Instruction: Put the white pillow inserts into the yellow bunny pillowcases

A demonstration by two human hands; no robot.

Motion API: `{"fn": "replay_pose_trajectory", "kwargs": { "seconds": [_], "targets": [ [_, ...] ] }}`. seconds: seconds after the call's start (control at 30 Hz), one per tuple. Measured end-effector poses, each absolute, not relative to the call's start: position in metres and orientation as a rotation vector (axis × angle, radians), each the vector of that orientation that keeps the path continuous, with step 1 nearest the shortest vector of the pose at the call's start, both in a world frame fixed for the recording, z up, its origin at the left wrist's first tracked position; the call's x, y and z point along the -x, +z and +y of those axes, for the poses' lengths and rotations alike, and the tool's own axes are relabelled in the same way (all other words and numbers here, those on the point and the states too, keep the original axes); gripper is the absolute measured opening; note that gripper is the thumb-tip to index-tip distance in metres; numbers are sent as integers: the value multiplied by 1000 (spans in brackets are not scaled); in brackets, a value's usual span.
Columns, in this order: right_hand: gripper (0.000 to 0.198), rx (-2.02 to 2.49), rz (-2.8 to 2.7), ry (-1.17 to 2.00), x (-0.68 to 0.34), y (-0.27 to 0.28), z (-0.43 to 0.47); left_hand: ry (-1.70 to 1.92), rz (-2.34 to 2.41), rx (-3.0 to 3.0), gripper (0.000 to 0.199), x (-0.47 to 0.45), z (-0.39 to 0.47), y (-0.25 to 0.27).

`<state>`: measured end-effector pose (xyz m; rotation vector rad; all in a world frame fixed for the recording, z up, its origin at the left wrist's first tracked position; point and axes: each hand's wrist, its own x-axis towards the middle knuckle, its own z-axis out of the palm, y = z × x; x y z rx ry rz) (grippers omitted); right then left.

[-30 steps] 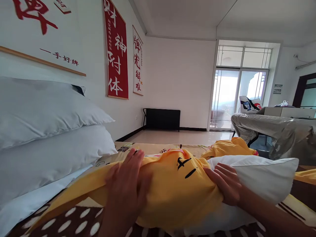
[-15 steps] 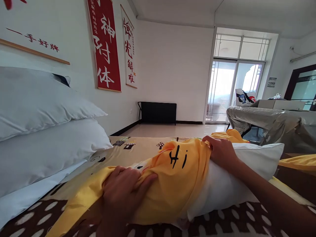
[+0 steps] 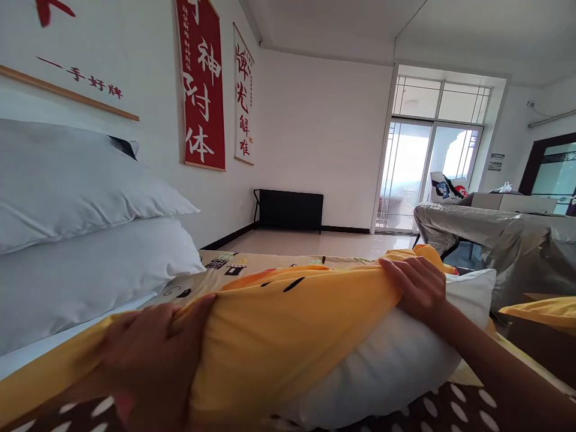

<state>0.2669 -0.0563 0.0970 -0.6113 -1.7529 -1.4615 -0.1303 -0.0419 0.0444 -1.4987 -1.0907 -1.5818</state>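
Observation:
A yellow pillowcase (image 3: 288,336) with black marks covers the left part of a white pillow (image 3: 373,372), whose right end sticks out bare. My left hand (image 3: 153,354) is closed on the yellow cloth at the left, slightly blurred, and a strip of the cloth trails beyond it to the lower left. With my right hand (image 3: 416,285) I grip the pillowcase's edge near the bare end of the pillow; the fingertips are partly hidden. The pillow rests on a bed with a beige and dark brown dotted cover (image 3: 432,408).
Two stacked white pillows (image 3: 90,264) lie at the left. More yellow fabric (image 3: 544,312) sits over a brown box at the right. Behind stands a table under plastic sheeting (image 3: 477,222). A black folded panel (image 3: 290,210) leans by the far wall.
My left hand has moved left and toward me, stretching the pillowcase wider. Its printed letters have mostly folded out of sight. My right hand has shifted slightly right and down, still gripping the edge.

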Motion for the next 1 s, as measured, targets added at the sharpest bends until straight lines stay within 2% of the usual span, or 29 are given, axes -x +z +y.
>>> {"fn": "replay_pose_trajectory", "kwargs": {
  "seconds": [0.1,0.23,0.33,0.43,0.57,0.8,1.0],
  "targets": [
    [31,649,-1680,-1387,-264,89,-35,-1453,-1163,1338,13,103,-27,53],
    [22,497,-1608,-1362,-270,89,-16,-1492,-842,1460,32,48,-53,53],
    [18,439,-1663,-1325,-275,91,-11,-1398,-551,1886,29,5,-77,46],
    [18,351,-1762,-1265,-271,91,-21,-1332,-634,1969,27,-22,-78,38],
    [20,362,-1912,-1190,-251,84,-48,-1326,-678,1915,29,-23,-56,28],
    [20,548,-2178,-1002,-224,70,-64,-1372,-748,1649,18,-20,-46,15],
    [10,478,-2235,-956,-224,61,-41,-1290,-609,1873,20,-37,-73,8]
  ]
}}
